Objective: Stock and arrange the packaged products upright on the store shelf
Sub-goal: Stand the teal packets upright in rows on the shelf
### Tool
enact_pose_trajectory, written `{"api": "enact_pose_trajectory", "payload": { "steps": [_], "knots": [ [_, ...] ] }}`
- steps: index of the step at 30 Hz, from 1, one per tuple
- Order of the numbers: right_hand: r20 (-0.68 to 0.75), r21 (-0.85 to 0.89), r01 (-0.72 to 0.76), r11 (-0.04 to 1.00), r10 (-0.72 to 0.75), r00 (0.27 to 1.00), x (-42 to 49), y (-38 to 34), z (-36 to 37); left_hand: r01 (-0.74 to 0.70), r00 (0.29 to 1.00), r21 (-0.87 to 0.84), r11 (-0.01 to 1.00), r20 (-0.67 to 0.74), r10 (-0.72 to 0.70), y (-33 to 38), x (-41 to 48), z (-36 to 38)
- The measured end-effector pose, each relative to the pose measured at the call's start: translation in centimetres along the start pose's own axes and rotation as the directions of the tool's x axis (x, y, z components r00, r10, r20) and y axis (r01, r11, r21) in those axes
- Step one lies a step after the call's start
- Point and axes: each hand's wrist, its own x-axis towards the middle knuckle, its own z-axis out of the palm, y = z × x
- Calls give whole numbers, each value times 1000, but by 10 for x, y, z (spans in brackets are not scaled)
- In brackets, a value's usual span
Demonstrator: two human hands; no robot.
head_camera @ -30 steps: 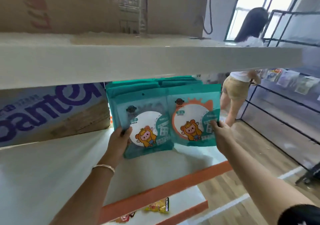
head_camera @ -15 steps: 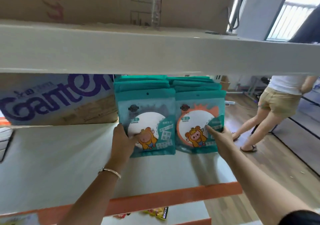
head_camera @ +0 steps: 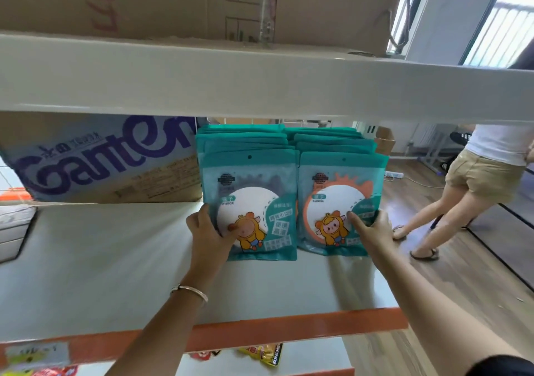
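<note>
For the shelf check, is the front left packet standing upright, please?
Upright: the front left packet stands on its bottom edge, top uppermost.

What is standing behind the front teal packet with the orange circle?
A row of more teal packets; only their top edges show. Their fronts are hidden by the front packet.

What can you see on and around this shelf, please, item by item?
shelf: one, white, orange front edge.
packs: two rows, count hidden, teal, upright on the shelf.
left front pack: one, teal, dark-rimmed disc, heads left row.
right front pack: one, teal, orange-rimmed disc, heads right row.
Ganten box: one, blue and brown, left of the packs.
cardboard box: one, brown, on upper shelf.
snack packets: few, yellow and red, below.
other person: one, white top, right.
bracelet: one, silver, left wrist.
left hand: grips left front pack.
right hand: grips right front pack.
</note>
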Motion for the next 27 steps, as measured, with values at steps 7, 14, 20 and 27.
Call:
{"api": "enact_pose_trajectory", "payload": {
  "steps": [7, 14, 20, 27],
  "knots": [
    [-129, -156, -21, 988, 0, 992, -19, -9, 2, 73, 997, 47, 996, 19, -74, -15, -18, 1],
    [-172, -216, 83, 973, -122, 978, -47, 0, 2, -3, 997, 185, 983, 81, -12, -28, -18, -1],
    [303, -39, 318, 947, -292, 907, -91, -29, 45, -56, 997, 350, 935, 74, 32, -24, -24, 5],
    [476, 16, 45, 999, -47, 878, -98, -57, 90, -8, 1000, 314, 949, 7, 6, -21, -27, 3]
  ]
}}
